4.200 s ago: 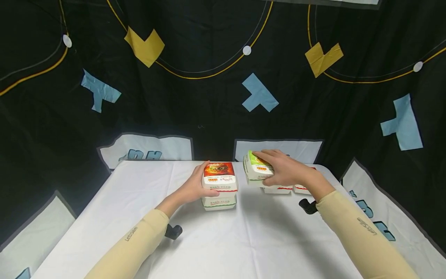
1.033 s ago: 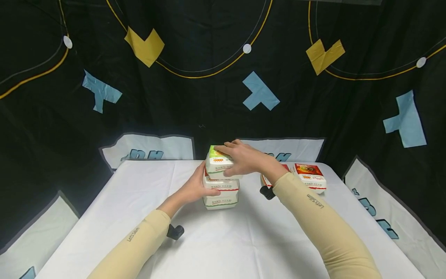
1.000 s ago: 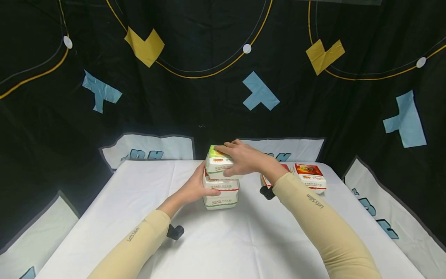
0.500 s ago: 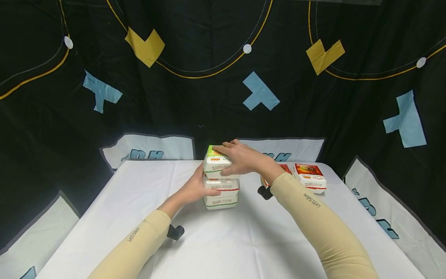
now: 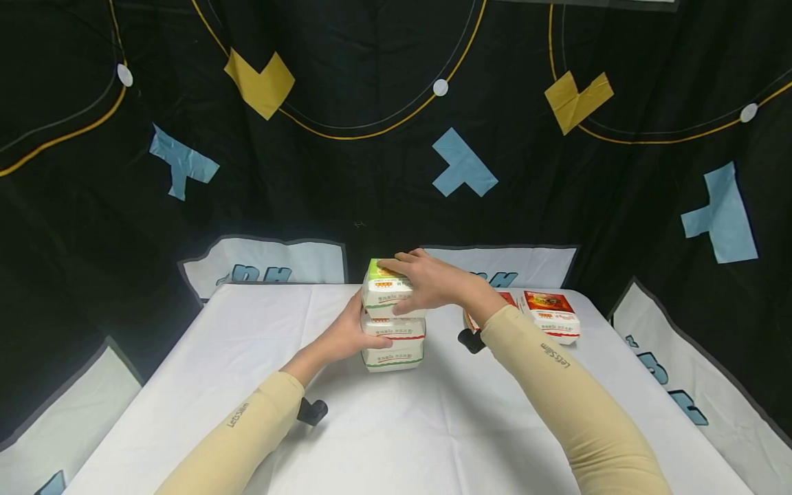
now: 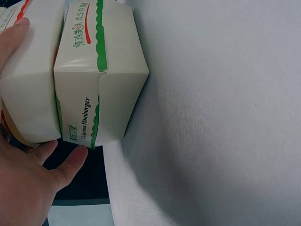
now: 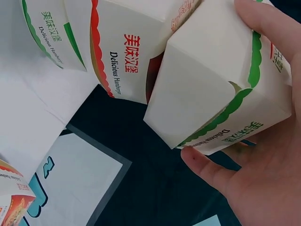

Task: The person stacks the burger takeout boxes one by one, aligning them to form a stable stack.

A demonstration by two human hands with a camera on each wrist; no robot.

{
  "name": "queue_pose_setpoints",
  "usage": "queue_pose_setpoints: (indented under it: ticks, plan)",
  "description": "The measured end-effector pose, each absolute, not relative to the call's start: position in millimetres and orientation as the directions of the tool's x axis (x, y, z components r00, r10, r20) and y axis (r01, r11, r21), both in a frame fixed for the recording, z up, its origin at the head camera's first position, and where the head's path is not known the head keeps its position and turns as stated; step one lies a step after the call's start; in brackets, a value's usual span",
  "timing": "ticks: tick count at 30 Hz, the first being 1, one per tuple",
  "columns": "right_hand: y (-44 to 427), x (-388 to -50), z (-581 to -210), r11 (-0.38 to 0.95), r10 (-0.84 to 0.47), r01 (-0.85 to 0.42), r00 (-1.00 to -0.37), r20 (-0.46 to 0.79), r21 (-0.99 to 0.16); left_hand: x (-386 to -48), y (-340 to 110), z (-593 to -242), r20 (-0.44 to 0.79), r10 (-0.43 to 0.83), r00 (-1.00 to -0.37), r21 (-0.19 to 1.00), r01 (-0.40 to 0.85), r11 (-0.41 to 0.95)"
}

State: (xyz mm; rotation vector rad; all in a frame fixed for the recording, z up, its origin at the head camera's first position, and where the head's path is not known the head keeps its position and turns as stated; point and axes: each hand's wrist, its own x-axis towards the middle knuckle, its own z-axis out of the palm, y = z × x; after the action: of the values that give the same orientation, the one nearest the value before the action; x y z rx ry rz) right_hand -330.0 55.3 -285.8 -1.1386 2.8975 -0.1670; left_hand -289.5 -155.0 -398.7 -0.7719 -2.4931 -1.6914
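Observation:
In the head view, burger boxes stand stacked at the table's middle. The bottom box [image 5: 396, 359] has green trim, and the middle box [image 5: 405, 330] has red trim. My left hand [image 5: 343, 333] grips the middle box from the left, thumb across its front. My right hand [image 5: 433, 280] holds the green-lidded top box [image 5: 379, 301] from above and the right, covering part of its lid. In the right wrist view, the top box [image 7: 202, 70] meets the middle box [image 7: 134, 52] at an angle, with a dark gap visible at one side. Whether it rests fully flat is unclear.
Two red-lidded burger boxes sit at the table's back right: one box [image 5: 551, 316] in plain sight, the other box [image 5: 509, 298] partly behind my right forearm. A white cloth covers the table [image 5: 371, 440]. Behind it hangs a black curtain [image 5: 371, 192].
My right hand has carried the green-lidded box leftward from above the red boxes onto the stack. Within the last second it shifted slightly left. The left hand has stayed on the stack.

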Motion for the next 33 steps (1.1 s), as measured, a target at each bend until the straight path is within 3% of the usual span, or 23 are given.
queue_pose_setpoints:
  ticks: [21,33]
  plan:
    - [51,-330,-286,0.747,-0.659,-0.654,-0.752,-0.004,-0.118,-288,-155,-398,0.262,0.382,-0.886,0.87,0.388,0.304]
    - [48,-331,-288,0.747,-0.661,-0.658,-0.751,0.006,-0.1,-303,-158,-423,0.234,0.338,-0.911,0.875,0.349,0.334]
